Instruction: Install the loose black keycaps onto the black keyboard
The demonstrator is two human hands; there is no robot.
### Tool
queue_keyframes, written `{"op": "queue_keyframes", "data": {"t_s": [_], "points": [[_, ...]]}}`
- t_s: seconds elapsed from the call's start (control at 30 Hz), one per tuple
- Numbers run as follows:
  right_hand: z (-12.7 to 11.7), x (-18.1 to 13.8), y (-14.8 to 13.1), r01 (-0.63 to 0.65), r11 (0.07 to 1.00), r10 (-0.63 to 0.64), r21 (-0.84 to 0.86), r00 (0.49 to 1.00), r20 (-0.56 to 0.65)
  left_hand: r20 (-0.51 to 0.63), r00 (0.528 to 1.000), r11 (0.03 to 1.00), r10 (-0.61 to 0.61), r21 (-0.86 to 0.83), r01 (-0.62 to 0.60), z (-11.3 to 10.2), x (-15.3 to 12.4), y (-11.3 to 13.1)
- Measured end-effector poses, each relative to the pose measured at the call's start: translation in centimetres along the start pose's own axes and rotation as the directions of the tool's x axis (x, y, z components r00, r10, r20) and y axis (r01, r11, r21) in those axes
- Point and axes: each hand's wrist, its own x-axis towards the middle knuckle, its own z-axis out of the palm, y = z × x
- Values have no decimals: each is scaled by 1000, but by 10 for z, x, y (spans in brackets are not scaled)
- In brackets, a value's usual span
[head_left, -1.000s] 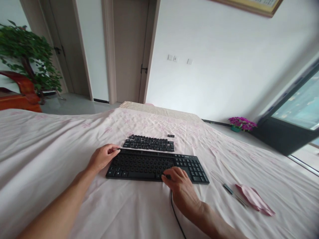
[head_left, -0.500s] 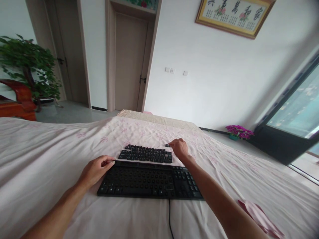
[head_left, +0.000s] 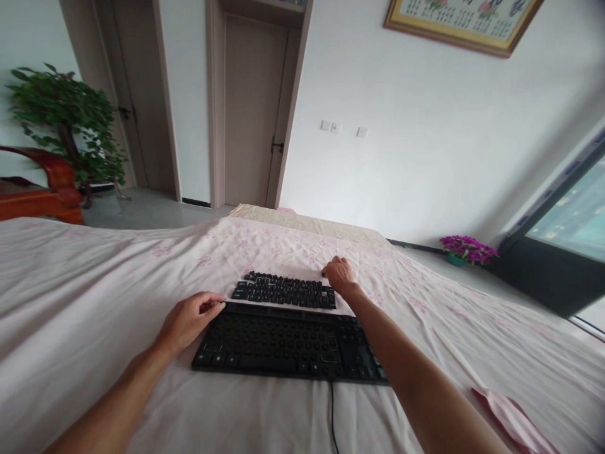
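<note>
A black keyboard [head_left: 278,343] with most of its keycaps removed lies on a bed covered by a pink flowered sheet [head_left: 94,302]. Just beyond it, rows of loose black keycaps [head_left: 283,291] are laid out on the sheet. My left hand [head_left: 189,318] rests at the keyboard's far left corner, its curled fingers touching that corner. My right hand [head_left: 338,274] reaches over the keyboard to the right end of the keycap rows, fingers bent down onto the sheet; what they pinch is hidden. The keyboard's cable [head_left: 333,416] runs toward me.
A pink cloth [head_left: 513,419] lies on the sheet at the lower right. Beyond the bed are closed doors [head_left: 250,107], a potted green plant [head_left: 66,120], red wooden furniture [head_left: 33,189], purple flowers [head_left: 466,249] and a window [head_left: 567,233].
One second ago my right hand lay on the keyboard's lower right part; it has since reached forward to the keycaps beyond it. My left hand stayed at the keyboard's corner.
</note>
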Motion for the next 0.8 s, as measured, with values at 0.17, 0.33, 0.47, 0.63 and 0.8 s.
{"op": "queue_keyframes", "data": {"t_s": [0.17, 0.33, 0.47, 0.63, 0.8], "points": [[0, 3, -5, 91, 993, -89, -76, 996, 33, 12, 1000, 1000, 10, -6, -10, 0, 0, -1], [-3, 1, -11, 148, 983, -146, -107, 989, 26, 14, 1000, 1000, 5, -8, -5, 0, 0, 0], [-13, -2, -12, 155, 985, -156, -78, 988, -7, 15, 1000, 1000, 12, -8, -12, 1, 0, -2], [-36, -23, -14, 90, 995, -85, 37, 988, -125, -14, 1000, 1000, 11, 25, -11, 1, 0, -3], [-57, -91, -28, 109, 830, 67, 546, 954, -293, 3, 1000, 999, 5, 34, -5, 1, 1, -4]]}}
